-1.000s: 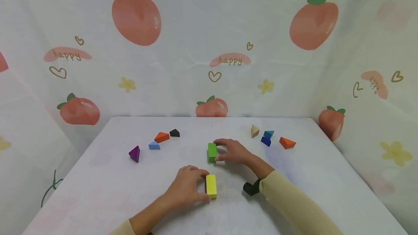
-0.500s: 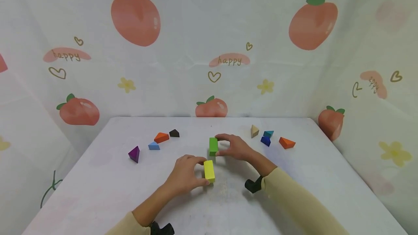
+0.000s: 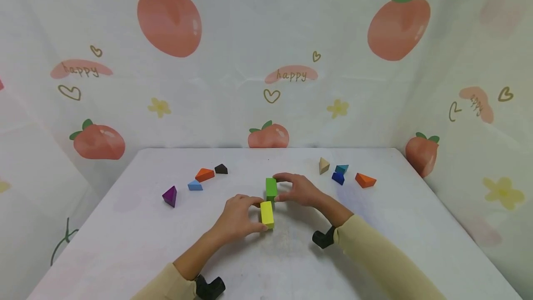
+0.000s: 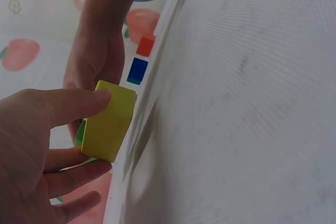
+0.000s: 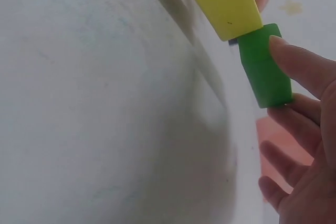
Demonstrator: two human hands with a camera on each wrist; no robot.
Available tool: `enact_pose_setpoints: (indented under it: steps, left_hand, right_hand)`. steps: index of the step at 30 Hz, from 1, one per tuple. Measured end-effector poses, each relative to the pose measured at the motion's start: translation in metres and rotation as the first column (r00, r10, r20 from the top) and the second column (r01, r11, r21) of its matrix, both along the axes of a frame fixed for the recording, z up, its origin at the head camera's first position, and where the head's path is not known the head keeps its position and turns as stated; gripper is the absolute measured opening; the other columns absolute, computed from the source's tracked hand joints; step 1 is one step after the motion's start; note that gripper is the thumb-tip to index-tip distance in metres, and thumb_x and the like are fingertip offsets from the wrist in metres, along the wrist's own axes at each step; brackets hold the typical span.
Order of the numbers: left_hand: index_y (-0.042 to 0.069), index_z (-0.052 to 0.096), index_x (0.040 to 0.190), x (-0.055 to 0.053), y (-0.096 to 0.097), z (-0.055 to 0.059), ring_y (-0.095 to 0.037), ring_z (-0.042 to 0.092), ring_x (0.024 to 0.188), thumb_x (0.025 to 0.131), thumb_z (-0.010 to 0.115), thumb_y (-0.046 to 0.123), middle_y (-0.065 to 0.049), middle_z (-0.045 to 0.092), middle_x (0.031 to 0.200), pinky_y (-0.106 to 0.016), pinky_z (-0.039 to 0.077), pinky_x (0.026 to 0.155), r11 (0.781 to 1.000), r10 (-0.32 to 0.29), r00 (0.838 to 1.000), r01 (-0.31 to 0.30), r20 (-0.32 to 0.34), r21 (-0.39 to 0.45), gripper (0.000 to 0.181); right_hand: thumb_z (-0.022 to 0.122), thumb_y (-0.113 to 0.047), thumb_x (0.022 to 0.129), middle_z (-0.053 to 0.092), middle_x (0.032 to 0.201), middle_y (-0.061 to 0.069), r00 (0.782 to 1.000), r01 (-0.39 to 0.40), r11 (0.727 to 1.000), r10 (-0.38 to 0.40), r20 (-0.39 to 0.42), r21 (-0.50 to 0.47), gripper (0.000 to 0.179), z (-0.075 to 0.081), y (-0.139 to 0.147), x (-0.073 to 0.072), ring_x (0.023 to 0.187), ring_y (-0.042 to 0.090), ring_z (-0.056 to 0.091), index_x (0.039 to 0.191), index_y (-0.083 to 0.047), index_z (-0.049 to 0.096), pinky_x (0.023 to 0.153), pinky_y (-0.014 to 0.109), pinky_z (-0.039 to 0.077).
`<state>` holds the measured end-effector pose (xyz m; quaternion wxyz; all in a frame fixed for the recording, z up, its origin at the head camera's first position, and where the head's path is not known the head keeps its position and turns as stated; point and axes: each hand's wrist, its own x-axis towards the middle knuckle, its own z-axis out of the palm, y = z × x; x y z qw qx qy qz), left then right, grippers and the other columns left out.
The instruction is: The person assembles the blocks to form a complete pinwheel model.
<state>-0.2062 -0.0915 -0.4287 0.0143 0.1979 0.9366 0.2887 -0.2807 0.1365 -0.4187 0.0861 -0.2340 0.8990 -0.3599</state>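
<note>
My left hand (image 3: 236, 216) pinches a yellow block (image 3: 267, 215) between thumb and fingers at its two ends. In the left wrist view the thumb lies on one end of the yellow block (image 4: 109, 124) and fingertips on the other. Just beyond it, my right hand (image 3: 300, 190) pinches a green block (image 3: 271, 189) the same way. Seen from the right wrist, the near end of the yellow block (image 5: 226, 3) overlaps the end of the green block (image 5: 265, 66). In the head view the yellow one sits nearer me and slightly left of the green.
On the white table (image 3: 125, 249), a purple block (image 3: 170, 196), an orange block (image 3: 204, 174), a light blue block (image 3: 195, 185) and a black block (image 3: 221, 169) lie left. Right are a beige block (image 3: 324, 165), a teal block (image 3: 342, 169), a dark blue block (image 3: 338, 178) and another orange block (image 3: 365, 180).
The left hand has carried the yellow block away from me, up close to the green one. The right hand has moved the green block slightly farther back.
</note>
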Motion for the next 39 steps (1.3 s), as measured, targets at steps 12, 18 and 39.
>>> enact_pose_setpoints:
  steps: [12,18,39]
  left_hand:
    - [0.012,0.065,0.125,-0.002,-0.001,-0.008,-0.027,0.048,0.116,0.074,0.082,0.039,0.004,0.064,0.108,-0.054,0.036,0.099,0.999,-0.044,0.999,0.044,0.029,-0.002,0.061]
    - [0.011,0.064,0.126,0.001,0.0,-0.012,-0.029,0.048,0.118,0.073,0.083,0.04,0.003,0.065,0.111,-0.056,0.036,0.099,0.999,-0.048,0.998,0.048,0.034,-0.003,0.063]
    - [0.011,0.068,0.124,0.013,0.008,-0.007,-0.033,0.05,0.12,0.07,0.085,0.045,-0.004,0.067,0.116,-0.06,0.03,0.104,0.997,0.05,0.999,-0.049,0.006,-0.052,0.066]
  right_hand:
    - [0.081,-0.03,0.081,0.058,0.135,0.004,0.998,-0.01,1.0,0.009,0.064,0.012,0.065,-0.016,-0.003,0.005,0.128,0.024,0.048,0.138,-0.015,0.054,0.105,0.05,0.037]
    - [0.08,-0.029,0.081,0.056,0.136,0.004,0.998,-0.023,0.999,0.021,0.066,0.025,0.065,-0.02,-0.004,0.009,0.129,0.026,0.046,0.139,-0.015,0.053,0.106,0.052,0.036]
    - [0.069,-0.029,0.092,0.057,0.134,0.007,0.998,-0.067,0.998,0.067,0.008,-0.01,0.053,-0.022,-0.005,0.012,0.129,0.028,0.046,0.139,-0.009,0.053,0.106,0.053,0.035]
